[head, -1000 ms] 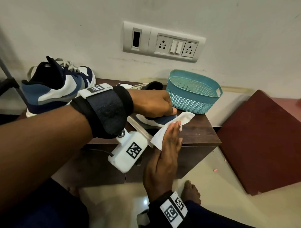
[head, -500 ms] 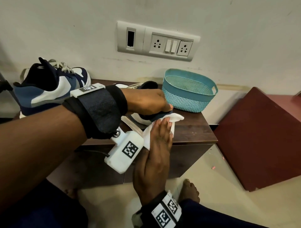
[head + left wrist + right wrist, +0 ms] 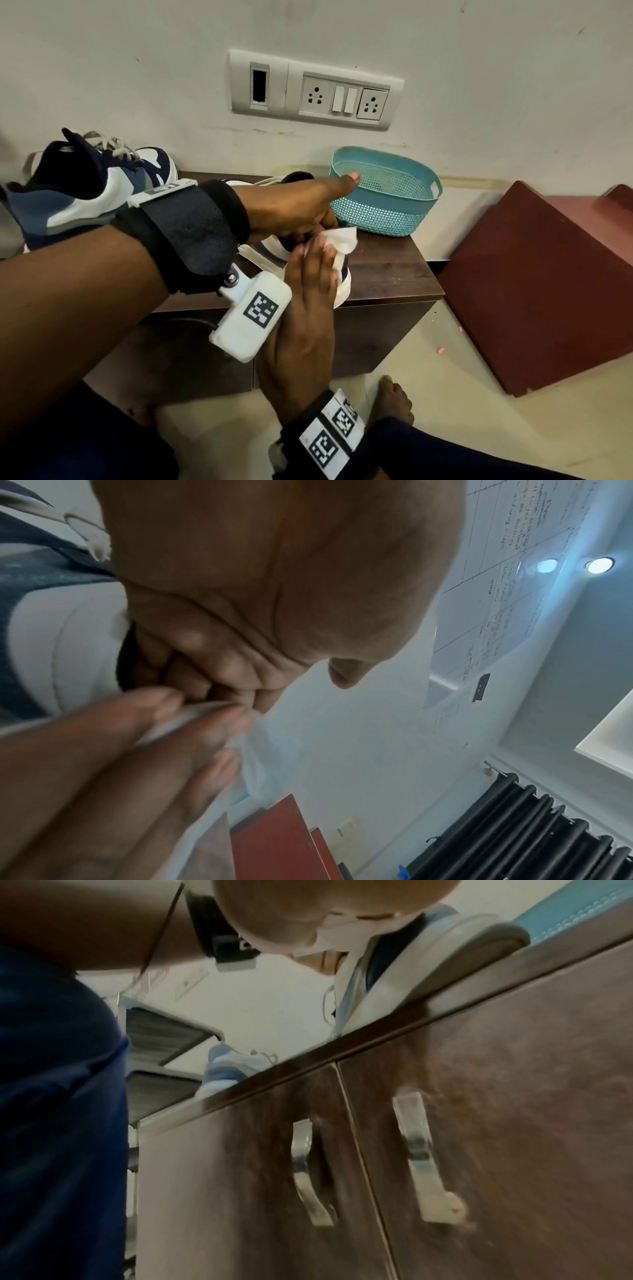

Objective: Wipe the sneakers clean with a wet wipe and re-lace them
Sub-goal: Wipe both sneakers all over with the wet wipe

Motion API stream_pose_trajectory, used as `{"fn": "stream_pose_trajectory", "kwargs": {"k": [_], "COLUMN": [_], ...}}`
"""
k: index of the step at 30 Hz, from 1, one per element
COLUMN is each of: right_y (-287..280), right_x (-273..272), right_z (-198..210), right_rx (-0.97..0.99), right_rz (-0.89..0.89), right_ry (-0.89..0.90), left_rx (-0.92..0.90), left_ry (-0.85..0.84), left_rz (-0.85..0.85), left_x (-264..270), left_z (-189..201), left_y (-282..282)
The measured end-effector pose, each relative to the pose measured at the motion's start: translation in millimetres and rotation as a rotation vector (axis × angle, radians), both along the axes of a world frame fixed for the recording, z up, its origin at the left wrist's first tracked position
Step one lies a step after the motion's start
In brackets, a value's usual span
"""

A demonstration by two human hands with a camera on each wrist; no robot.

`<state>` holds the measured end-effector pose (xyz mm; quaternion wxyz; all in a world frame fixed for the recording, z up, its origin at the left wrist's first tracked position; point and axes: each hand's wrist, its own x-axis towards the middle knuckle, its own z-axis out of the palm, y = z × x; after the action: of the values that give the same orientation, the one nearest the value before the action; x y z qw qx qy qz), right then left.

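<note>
Wiping stage, prob. midway on one shoe. Near sneaker (image 3: 337,291) on the front edge of the desk (image 3: 394,274), just beside the teal basket (image 3: 387,205). Left hand (image 3: 294,212) clamped over its top w/ fingers curled round the upper, thumb sticking out straight — steadying it. Right hand (image 3: 305,298) flat against the side, fingers straight, pressing the wet wipe (image 3: 342,240) onto the white/navy panel; loose corner of wipe poking up past the fingertips. Blur on that hand in the left wrist view, so likely mid-stroke.

Done so far: hard to say — can't tell which parts are already clean; white sole rim in the right wrist view looks fairly clean, no more than that.

Second sneaker (image 3: 85,192) well apart at far left of the desk, upright, laces still threaded and loose at the top — not in hand, cleaned or not can't tell.

Left to do, as judged: rest of the wiping on the near shoe, poss. the other shoe too, then all the lacing. Lace state of near shoe mostly hidden under the left hand.
</note>
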<state>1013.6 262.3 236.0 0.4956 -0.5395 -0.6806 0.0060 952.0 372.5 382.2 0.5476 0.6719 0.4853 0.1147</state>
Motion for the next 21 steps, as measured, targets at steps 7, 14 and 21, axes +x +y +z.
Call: {"fn": "stream_pose_trajectory", "kwargs": {"k": [7, 14, 21], "right_y": [20.1, 41.9, -9.4], "right_x": [16.3, 46.7, 8.3], "right_z": [7.9, 45.7, -4.2], "right_rx": [0.073, -0.307, 0.0], "right_rz": [-0.057, -0.039, 0.019], "right_ry": [0.058, 0.815, 0.053], "left_rx": [0.022, 0.048, 0.034], "left_ry": [0.016, 0.009, 0.029], "left_rz": [-0.042, -0.097, -0.055], "left_x": [-0.9, -2.0, -3.2], "left_z": [-1.2, 3.6, 4.5], "left_y": [1.2, -2.3, -2.1]}}
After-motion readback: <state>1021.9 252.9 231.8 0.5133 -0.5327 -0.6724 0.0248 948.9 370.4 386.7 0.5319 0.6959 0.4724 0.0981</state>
